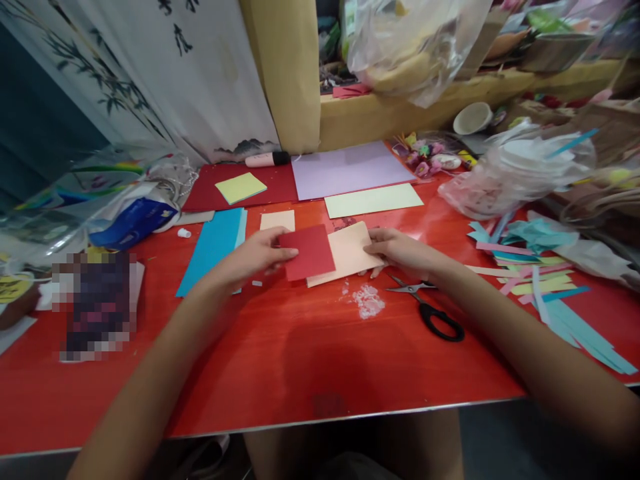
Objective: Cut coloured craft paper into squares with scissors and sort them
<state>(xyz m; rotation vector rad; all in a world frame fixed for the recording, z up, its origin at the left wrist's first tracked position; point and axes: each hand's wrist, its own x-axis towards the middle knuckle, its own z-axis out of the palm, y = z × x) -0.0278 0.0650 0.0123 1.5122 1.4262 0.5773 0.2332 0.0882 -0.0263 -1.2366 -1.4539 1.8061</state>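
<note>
Over the middle of the red table, my left hand (267,252) pinches a red paper square (310,253) by its left edge. My right hand (397,252) grips the right edge of a peach paper piece (347,250). The red square overlaps the left part of the peach paper. Just below my right hand lie scissors (435,317) with black handles, their blades apart and partly under my forearm. A small heap of pale, clear bits (369,301) sits left of the blades. Behind my left hand rests a smaller peach square (278,221).
Blue paper sheets (213,243) lie left of centre. A pale green strip (374,201), a lilac sheet (350,170) and a yellow square (241,188) are at the back. Paper offcuts (545,280) and plastic bags (515,167) crowd the right. The table's front edge (310,423) is near me.
</note>
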